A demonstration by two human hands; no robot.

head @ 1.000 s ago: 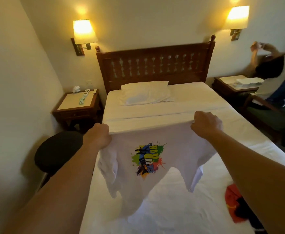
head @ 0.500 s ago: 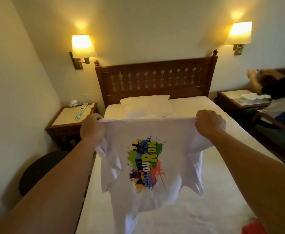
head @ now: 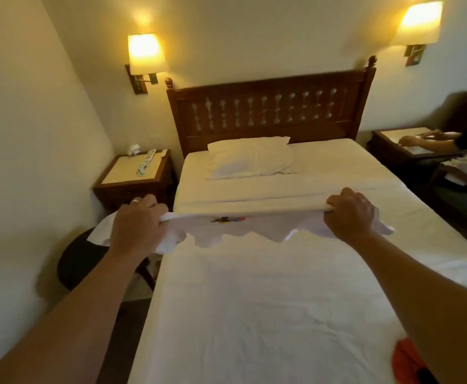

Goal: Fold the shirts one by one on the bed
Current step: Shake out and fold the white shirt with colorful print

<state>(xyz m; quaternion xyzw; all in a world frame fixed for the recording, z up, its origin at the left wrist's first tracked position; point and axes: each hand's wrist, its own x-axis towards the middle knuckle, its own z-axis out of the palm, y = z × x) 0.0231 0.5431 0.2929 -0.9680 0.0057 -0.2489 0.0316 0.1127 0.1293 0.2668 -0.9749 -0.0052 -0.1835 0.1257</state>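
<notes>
A white T-shirt with a colourful print is stretched nearly flat in the air over the middle of the bed. Only a sliver of its print shows along the far edge. My left hand grips its left end, and my right hand grips its right end. Both arms reach forward over the white sheet. A red and dark garment lies at the bed's near right corner, partly hidden by my right forearm.
A white pillow lies before the wooden headboard. A nightstand with small items stands left, a dark round stool beside the bed. At the right another person reaches over a second nightstand.
The shirt hung upright with its print facing me; now it is swung up and forward, stretched almost level over the bed. The person at the right has lowered their arms.
</notes>
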